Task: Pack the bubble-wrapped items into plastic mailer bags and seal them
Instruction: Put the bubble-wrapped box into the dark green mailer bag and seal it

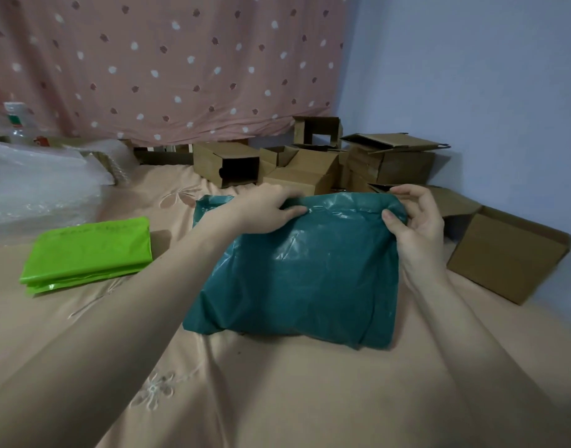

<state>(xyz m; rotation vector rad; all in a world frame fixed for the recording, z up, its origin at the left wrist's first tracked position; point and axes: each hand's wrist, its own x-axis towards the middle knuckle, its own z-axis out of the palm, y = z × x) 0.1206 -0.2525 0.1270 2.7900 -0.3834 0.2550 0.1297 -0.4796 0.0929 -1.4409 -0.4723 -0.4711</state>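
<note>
1. From my remote feed: a bed (277, 399) w/ peach sheet carries everything; open sheet lies in the foreground between both forearms, nearest the camera.
2. Far edge is crowded: brown cardboard boxes (310, 166) pile up under a polka-dot curtain (168, 59) and against the blue wall (471, 76); one more box (507, 257) sits just right of the right wrist.
3. Left side: bubble wrap (35, 185) heaped at the bed's edge, and a folded stack of green mailer bags (87, 250) lying flat, apart from the teal bag.
4. Teal mailer bag (297, 270) sits center, bulging w/ contents I can't make out; a second bit of teal plastic (210, 205) pokes out behind the left wrist.
5. Left hand (268, 208) lies on the bag's top edge, fingers curled over the fold, gripping it.
6. Right hand (416, 215) pinches the top right corner, thumb on the near face, fingers curled behind.
7. Hands are apart, one at each end of the top edge; both forearms reach fwd from the lower corners, palms angled inward.
</note>
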